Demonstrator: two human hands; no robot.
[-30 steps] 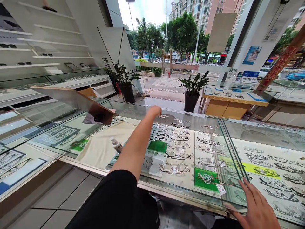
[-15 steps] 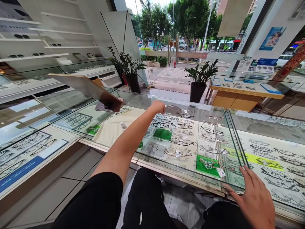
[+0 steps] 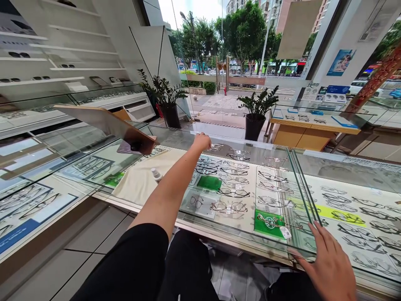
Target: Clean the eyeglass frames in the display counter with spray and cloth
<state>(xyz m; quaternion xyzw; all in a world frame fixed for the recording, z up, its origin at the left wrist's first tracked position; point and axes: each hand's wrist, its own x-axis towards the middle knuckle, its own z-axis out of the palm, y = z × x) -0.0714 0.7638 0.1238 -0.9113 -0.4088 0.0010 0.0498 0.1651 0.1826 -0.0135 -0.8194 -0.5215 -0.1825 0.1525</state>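
Note:
My left hand (image 3: pixel 203 142) reaches across the glass-topped display counter (image 3: pixel 232 228) to its far edge. Its fingers are curled, and anything inside them is hidden from view. At the counter's near right side, my right hand (image 3: pixel 330 261) rests with fingers outstretched and thumb apart, touching the glass by the seam between two panes. Beneath the glass lie rows of eyeglasses (image 3: pixel 233 193), some around green cards (image 3: pixel 268 223). A cream cloth (image 3: pixel 134 182) is spread left of my left forearm, with a small white bottle (image 3: pixel 156 174) standing on it.
A tilted wooden-framed mirror or board (image 3: pixel 109 125) stands on the counter's left part. Beyond the counter are two potted plants (image 3: pixel 255 121) (image 3: pixel 171 113) and glass doors. A wooden display table (image 3: pixel 310 129) stands at the back right. White shelves (image 3: pixel 75 52) line the left wall.
The view has tilted slightly upward, and the scene sits a little further left and lower. My left hand stays at the far edge, and my right hand keeps its place on the glass.

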